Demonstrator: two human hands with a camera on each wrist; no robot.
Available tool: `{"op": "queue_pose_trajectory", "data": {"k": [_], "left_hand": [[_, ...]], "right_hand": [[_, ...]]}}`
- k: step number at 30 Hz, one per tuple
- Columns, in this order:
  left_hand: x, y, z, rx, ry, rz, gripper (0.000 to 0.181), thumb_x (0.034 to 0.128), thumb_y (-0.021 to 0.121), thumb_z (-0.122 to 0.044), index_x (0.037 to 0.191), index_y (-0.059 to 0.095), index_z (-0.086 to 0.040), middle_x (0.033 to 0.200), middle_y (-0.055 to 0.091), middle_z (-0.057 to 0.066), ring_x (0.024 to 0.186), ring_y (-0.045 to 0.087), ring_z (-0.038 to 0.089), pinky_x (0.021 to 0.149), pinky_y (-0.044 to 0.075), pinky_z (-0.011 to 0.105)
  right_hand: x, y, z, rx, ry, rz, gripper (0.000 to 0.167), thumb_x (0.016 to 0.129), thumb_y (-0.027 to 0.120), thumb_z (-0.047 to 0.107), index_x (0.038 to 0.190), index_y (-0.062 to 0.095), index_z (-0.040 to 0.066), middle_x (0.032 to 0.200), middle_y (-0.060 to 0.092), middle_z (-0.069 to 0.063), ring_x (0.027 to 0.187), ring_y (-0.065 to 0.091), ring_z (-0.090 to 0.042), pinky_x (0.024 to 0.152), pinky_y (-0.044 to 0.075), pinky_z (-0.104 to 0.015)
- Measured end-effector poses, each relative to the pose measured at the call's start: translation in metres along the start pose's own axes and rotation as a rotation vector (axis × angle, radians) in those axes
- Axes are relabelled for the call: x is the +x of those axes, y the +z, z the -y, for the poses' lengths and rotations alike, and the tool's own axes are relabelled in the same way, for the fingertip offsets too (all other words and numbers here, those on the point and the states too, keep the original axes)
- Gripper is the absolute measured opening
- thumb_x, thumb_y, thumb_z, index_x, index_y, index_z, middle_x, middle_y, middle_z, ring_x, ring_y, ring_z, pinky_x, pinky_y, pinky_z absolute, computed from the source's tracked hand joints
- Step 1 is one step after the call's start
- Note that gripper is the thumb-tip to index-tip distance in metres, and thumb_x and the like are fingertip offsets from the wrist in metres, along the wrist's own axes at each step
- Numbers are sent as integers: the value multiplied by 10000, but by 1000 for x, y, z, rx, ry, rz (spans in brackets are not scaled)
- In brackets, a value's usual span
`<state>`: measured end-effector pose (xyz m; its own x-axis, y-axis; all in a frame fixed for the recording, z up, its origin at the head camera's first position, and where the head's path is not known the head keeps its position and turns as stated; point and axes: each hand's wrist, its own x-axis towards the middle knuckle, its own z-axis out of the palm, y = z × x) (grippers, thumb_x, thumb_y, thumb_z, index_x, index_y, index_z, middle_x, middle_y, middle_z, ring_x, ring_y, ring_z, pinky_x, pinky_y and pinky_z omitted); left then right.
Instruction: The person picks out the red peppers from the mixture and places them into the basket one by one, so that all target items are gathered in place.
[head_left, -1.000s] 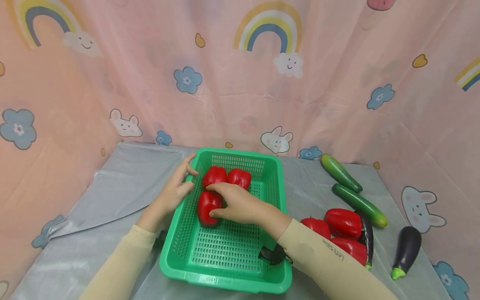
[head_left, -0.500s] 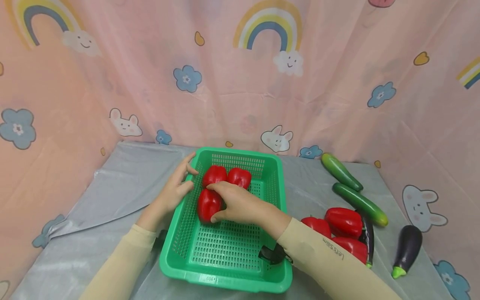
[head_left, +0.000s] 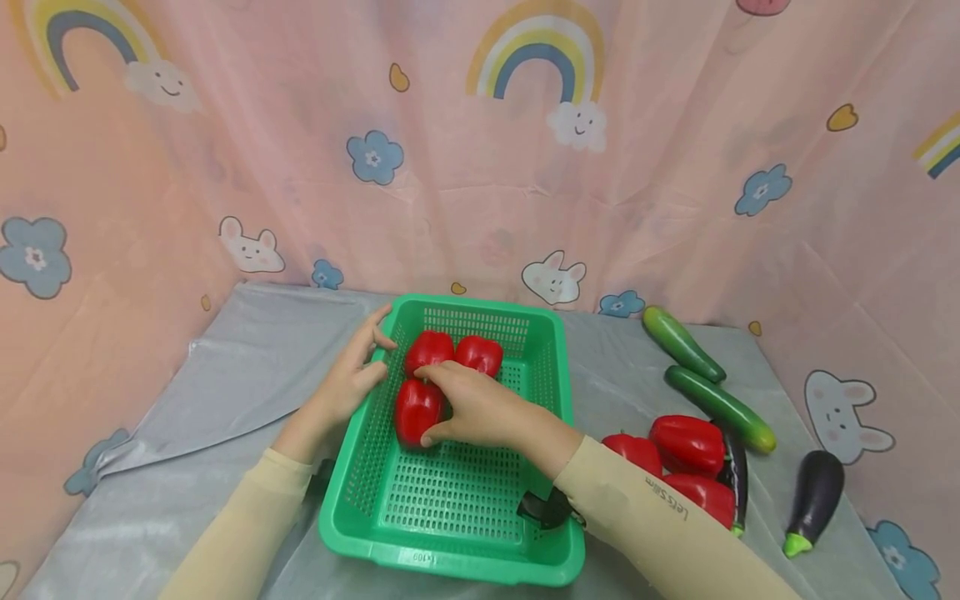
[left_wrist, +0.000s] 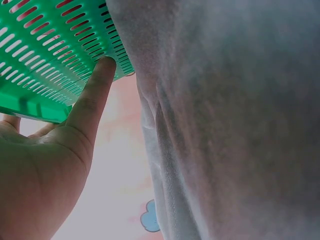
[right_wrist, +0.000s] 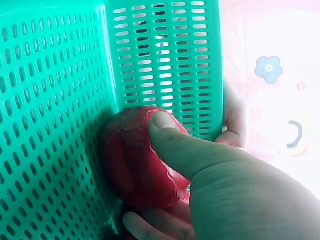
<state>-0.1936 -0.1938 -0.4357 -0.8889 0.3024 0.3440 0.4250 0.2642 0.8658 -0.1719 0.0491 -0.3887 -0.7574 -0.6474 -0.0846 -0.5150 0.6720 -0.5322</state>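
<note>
One glossy, blocky red bell pepper [head_left: 417, 414] sat near the left side of a rectangular, slotted green plastic basket [head_left: 450, 567], gripped by the person's right hand [head_left: 480, 408], its thumb on the near side and fingers reaching over the far side. Whether the pepper touched the basket floor could not be told.

At the near end, a small black device [head_left: 543, 510] hung at the right wrist, below a pale beige sleeve [head_left: 660, 508] with dark lettering. The left hand [head_left: 356, 375], its fingers mostly straight and loose, rested at the basket's left rim; the left wrist view showed one extended digit against the slotted outer wall.

Beyond the gripped pepper, two more red bell peppers [head_left: 429, 350] sat side by side. Right of the basket, a dark purple eggplant with a green cap [head_left: 813, 496] lay apart from three clustered red bell peppers [head_left: 687, 446], which partly hid a second dark eggplant [head_left: 738, 475]. Farther back lay two long green cucumbers [head_left: 716, 404] on grey cloth [head_left: 240, 358]. Behind hung a pink curtain [head_left: 450, 208] printed with rainbows, blue flowers and white rabbits.
</note>
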Motion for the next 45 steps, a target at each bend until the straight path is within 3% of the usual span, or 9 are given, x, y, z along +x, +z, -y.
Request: {"op": "queue_pose_trajectory", "data": {"k": [10,16,22,33,38,45], "left_hand": [[1,1,-1,-2,-6,8,242,879,452,30,1110,523,25,1790,220,174,1634,174,445,1228,176,792],[2,-1,-2,-4,-18,17,244,885,457,23,1119,526,17,1796,210,153,1636,168,456,1204,231,801],[2,-2,-2,3,-18,24,251,884,457,21,1126,524,28,1797,201,167,1639,157,462,1210,202,805],[0,-3,0,8,-16,15,238,888,474,32,1119,533,24,1794,216,162,1640,164,454,1211,202,805],[0,-4,1,9,-7,14,243,881,474,38,1117,532,28,1794,215,165,1638,167,452,1212,198,805],[-1,-3,0,8,-26,23,245,879,473,29,1117,531,17,1802,206,134,1634,177,462,1196,235,809]], "right_hand": [[-4,-10,0,7,-27,-55,821,890,909,387,1579,545,129,1490,628,-38,1331,592,-207,1048,576,-464],[-11,-23,0,79,-54,-180,797,929,869,409,1581,535,94,1484,617,-65,1285,619,-239,1001,594,-425],[-20,-35,1,202,-62,-316,729,956,842,367,1571,542,114,1462,603,-89,1234,639,-330,910,626,-496],[-37,-47,12,239,-67,-447,779,972,816,382,1626,470,138,1490,595,-37,1186,664,-255,968,604,-550],[-43,-50,17,273,-110,-490,791,979,815,345,1645,445,131,1483,608,-34,1155,689,-223,944,618,-455],[-52,-54,21,339,-205,-567,778,979,823,246,1645,446,107,1458,622,-53,1308,625,-276,977,604,-442]]}}
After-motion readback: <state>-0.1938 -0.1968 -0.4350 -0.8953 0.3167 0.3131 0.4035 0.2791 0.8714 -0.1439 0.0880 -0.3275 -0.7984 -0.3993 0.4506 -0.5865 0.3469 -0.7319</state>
